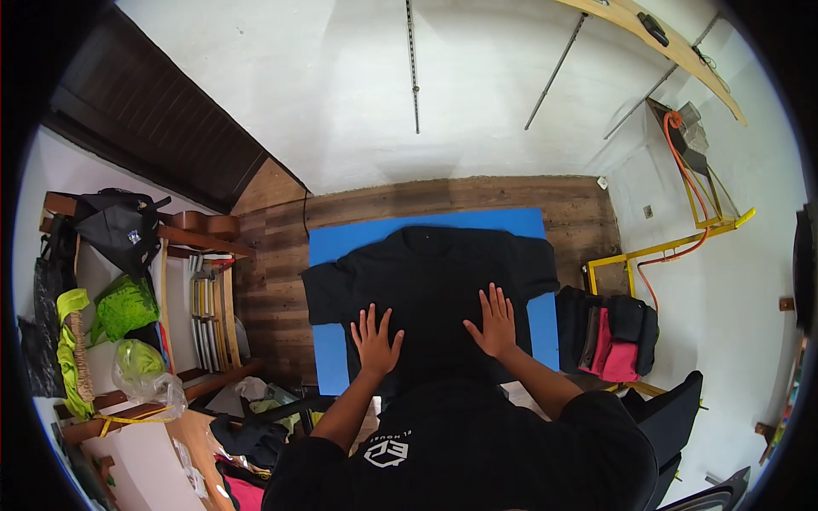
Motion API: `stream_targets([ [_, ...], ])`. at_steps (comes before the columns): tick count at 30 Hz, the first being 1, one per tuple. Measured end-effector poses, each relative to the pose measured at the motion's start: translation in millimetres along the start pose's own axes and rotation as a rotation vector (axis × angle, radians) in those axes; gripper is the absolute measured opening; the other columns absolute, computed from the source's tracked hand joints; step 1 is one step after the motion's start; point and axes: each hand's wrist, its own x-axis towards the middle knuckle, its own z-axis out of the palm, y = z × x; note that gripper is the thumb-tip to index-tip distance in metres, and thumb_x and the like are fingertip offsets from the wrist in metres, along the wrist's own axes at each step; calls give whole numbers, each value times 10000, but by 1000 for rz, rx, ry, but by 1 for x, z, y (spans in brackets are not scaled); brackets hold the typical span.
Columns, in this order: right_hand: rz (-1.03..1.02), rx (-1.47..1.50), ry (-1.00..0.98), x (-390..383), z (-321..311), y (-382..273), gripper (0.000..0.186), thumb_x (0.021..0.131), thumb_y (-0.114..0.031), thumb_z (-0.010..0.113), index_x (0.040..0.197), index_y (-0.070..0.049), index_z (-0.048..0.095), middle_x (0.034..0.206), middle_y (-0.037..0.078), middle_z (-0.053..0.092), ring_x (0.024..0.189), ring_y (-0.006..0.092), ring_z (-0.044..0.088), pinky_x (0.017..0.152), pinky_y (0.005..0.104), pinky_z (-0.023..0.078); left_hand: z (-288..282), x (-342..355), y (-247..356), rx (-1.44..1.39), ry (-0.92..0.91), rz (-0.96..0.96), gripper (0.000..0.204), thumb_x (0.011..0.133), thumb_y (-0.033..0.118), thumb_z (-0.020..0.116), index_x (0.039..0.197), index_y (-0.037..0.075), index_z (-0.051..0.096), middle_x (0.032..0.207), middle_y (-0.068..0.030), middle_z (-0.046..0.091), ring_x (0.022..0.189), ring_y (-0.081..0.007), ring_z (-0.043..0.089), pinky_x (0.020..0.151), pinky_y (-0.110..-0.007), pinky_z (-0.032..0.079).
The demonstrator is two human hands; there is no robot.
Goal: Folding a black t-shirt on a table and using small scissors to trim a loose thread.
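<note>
Blue surface (336, 243) carried a black T-shirt (426, 264), spread flat, sleeves out. Left hand (375, 341) and right hand (494, 324) pressed palm-down on its lower half, fingers (492, 300) splayed open, gripping nothing. Folded clothes pile (609, 336) lay just right.

A shirt (430, 272) lies spread on a mat (341, 243) on the bench (273, 289). Both hands rest flat on its near part, left hand (375, 341) left, right hand (494, 324) right. A clothes pile (609, 336) sits right of the mat; shelves (204, 298) stand far left
</note>
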Motion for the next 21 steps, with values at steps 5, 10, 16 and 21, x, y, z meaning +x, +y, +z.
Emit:
stream_targets([
  [5, -29, 113, 166, 63, -8, -8, 766, 1048, -552, 574, 1620, -67, 416, 1752, 176, 280, 1624, 370, 242, 1280, 560, 229, -11, 72, 7, -131, 242, 67, 521, 1048, 390, 643, 1476, 98, 592, 1635, -167, 466, 1572, -435, 333, 1255, -622, 226],
  [10, -142, 22, 68, 165, -12, 1, 929, 1004, -684, 556, 1677, -84, 328, 1769, 151, 255, 1642, 352, 204, 1300, 561, 190, 1, 177, 8, -33, 173, 198, 679, 1069, 483, 573, 1629, 121, 447, 1727, -150, 352, 1615, -382, 269, 1290, -593, 189],
  [16, -61, -215, -184, 209, -14, 18, 1252, 874, -930, 482, 1744, -128, 73, 1821, 80, 54, 1678, 302, 34, 1331, 560, 34, 1, 223, -6, 178, -182, 71, 1025, 936, 845, 502, 1743, 315, 158, 1824, -69, 52, 1677, -326, 33, 1301, -659, -6],
  [21, -54, -213, -208, 211, -17, 13, 1324, 827, -969, 493, 1743, -116, 61, 1821, 89, 40, 1678, 302, 14, 1333, 554, 10, -4, 225, -8, 189, -177, 64, 1038, 926, 854, 505, 1742, 311, 164, 1821, -75, 74, 1675, -334, 43, 1302, -657, -9],
])
